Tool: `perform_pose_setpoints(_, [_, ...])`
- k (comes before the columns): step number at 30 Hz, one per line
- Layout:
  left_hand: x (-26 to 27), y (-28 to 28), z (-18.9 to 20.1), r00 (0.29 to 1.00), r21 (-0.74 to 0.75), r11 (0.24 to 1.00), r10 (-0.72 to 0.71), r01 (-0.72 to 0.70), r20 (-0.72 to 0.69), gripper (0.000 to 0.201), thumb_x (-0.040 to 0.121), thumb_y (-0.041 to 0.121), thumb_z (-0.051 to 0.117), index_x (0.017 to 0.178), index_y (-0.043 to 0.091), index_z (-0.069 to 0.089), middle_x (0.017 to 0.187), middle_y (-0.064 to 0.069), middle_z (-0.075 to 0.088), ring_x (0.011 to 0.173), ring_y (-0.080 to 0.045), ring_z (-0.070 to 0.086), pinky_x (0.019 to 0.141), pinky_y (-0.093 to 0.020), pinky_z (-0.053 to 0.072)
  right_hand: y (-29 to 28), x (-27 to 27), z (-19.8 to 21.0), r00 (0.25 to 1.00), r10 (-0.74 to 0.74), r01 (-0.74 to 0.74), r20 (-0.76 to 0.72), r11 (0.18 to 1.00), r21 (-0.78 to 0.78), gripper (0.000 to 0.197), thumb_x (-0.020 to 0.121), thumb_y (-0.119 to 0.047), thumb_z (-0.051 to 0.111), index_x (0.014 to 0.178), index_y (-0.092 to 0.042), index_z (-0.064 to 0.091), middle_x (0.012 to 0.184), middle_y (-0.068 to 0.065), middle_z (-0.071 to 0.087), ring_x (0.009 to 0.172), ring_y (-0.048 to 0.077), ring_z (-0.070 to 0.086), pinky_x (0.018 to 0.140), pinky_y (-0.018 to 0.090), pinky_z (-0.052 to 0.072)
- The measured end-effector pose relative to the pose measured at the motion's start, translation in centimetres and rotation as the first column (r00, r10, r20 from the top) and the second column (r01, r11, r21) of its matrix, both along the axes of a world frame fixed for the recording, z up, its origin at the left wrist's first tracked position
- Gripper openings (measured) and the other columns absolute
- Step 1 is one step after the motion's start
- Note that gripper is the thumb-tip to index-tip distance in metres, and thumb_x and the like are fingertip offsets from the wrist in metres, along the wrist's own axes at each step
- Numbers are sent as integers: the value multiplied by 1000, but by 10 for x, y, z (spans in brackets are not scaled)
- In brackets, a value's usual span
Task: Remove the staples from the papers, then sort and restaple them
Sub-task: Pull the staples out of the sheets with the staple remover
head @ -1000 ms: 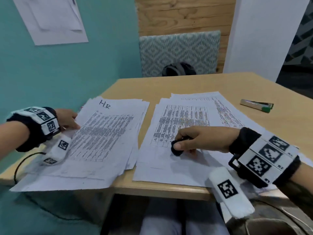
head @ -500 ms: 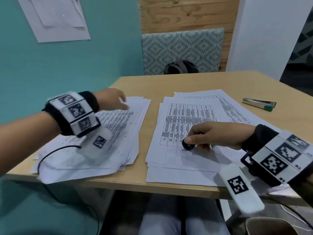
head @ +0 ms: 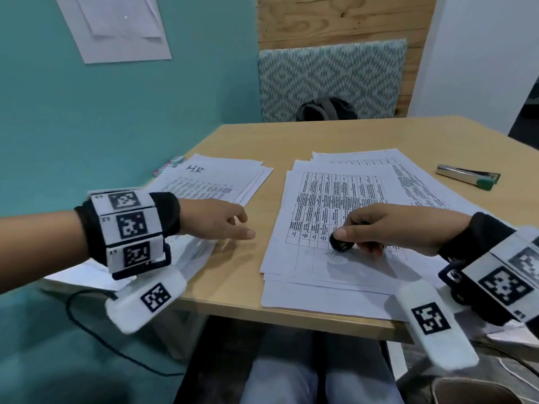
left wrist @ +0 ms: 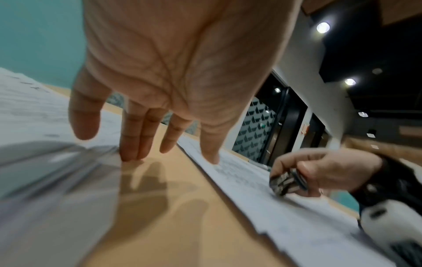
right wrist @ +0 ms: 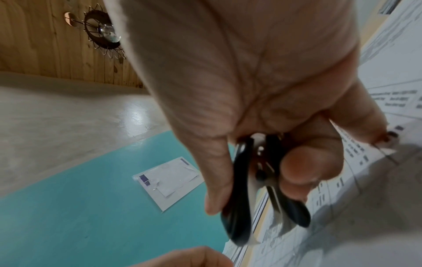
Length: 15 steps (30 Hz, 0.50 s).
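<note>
Two heaps of printed papers lie on the wooden table (head: 335, 135): a left pile (head: 215, 182) marked "H.R" and a right pile (head: 335, 199) of table sheets. My right hand (head: 385, 228) rests on the right pile and grips a black staple remover (head: 339, 244) (right wrist: 262, 184) (left wrist: 286, 181) between thumb and fingers. My left hand (head: 221, 221) (left wrist: 160, 90) hovers palm down with straight fingers over the bare strip between the piles, its fingertips (left wrist: 132, 153) near the left pile's edge. It holds nothing.
A silver stapler with a green end (head: 468, 176) lies at the table's right side. A small packet (head: 172, 164) peeks out behind the left pile. A patterned chair back (head: 329, 80) stands beyond the far edge. A teal wall is at left.
My left hand has swung from the left pile's outer edge across it to the gap between the piles. My right hand has kept the staple remover on the right pile.
</note>
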<state>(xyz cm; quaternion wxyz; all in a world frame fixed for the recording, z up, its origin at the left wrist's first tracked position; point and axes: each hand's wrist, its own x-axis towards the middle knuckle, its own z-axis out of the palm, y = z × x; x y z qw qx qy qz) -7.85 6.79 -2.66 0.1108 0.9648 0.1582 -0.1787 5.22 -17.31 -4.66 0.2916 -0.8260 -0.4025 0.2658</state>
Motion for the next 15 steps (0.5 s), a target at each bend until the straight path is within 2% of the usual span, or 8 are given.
perform_pose_setpoints(1, [4, 0, 1, 998, -47, 999, 29, -27, 57, 43, 91, 44, 50, 123, 15, 51, 109, 2, 55, 97, -16, 51, 87, -25, 40, 0, 1, -1, 1000, 6, -6, 7, 1000, -3, 89, 31, -90, 58, 74, -12, 57, 63, -1, 56, 59, 14, 49, 64, 28, 41])
perform_pose_setpoints(3, [21, -1, -1, 987, -104, 993, 68, -53, 148, 27, 92, 25, 55, 114, 10, 57, 99, -1, 57, 80, -13, 51, 70, -20, 42, 1, -1, 1, 1000, 1, -1, 0, 1000, -13, 81, 39, -83, 58, 76, -10, 56, 65, 1, 56, 60, 15, 48, 66, 29, 40])
perform_pose_setpoints(5, [43, -4, -6, 980, -115, 990, 98, -79, 175, 17, 90, 10, 55, 107, 12, 57, 94, -6, 60, 73, -14, 53, 61, -19, 44, 0, -4, 4, 1000, -18, 18, -8, 1000, -20, 78, 44, -76, 58, 80, -6, 57, 66, 2, 55, 61, 15, 49, 66, 28, 40])
perform_pose_setpoints(8, [72, -10, -9, 973, -93, 988, 136, -120, 186, 13, 86, 10, 61, 98, 11, 58, 93, -10, 62, 83, -23, 61, 72, -31, 54, -1, -2, 3, 999, -30, 32, 31, 998, -57, 94, 42, -84, 60, 86, -1, 61, 69, 1, 59, 63, 13, 52, 69, 28, 42])
perform_pose_setpoints(11, [89, -12, -9, 974, -66, 987, 153, -144, 168, 26, 84, 17, 67, 103, -2, 65, 91, -12, 62, 84, -22, 59, 84, -35, 52, -1, -3, 3, 999, -44, 46, 24, 996, -77, 86, 52, -73, 60, 93, 2, 62, 72, 4, 60, 67, 17, 53, 72, 31, 42])
perform_pose_setpoints(13, [96, -9, -9, 973, -96, 984, 163, -149, 164, 25, 82, 14, 70, 99, -4, 67, 89, -13, 64, 80, -22, 59, 85, -36, 54, -1, -4, 4, 998, -55, 56, 4, 996, -76, 77, 58, -64, 58, 94, 4, 62, 72, 4, 59, 67, 16, 53, 71, 30, 41])
perform_pose_setpoints(15, [100, -6, -10, 971, -126, 982, 163, -142, 175, 14, 79, 9, 71, 88, -1, 68, 79, -13, 65, 72, -23, 60, 81, -36, 56, 0, -3, 4, 998, -57, 57, -6, 996, -69, 76, 58, -63, 58, 95, 4, 62, 71, 4, 59, 66, 16, 52, 70, 28, 41])
